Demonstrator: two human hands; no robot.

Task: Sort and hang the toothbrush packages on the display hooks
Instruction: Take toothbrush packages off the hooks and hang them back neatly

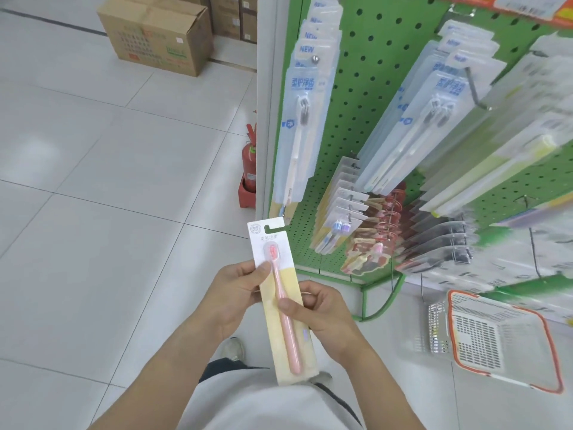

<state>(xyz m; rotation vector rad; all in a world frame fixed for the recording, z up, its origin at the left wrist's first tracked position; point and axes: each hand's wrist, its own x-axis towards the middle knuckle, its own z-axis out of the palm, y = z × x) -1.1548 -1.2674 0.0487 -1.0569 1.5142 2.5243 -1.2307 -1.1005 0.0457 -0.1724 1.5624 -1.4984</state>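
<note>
Between both hands, left hand (232,293) and right hand (322,308), a flat glossy toothbrush package (280,293).

You have two hands (235,293) on one pink toothbrush pack (280,299). At three o'clock, one pegboard (369,72) carries many hung packs, too blurred to count. One basket (496,336) at four, one extinguisher (249,162) at twelve, cardboard boxes (158,32) at eleven.
</note>
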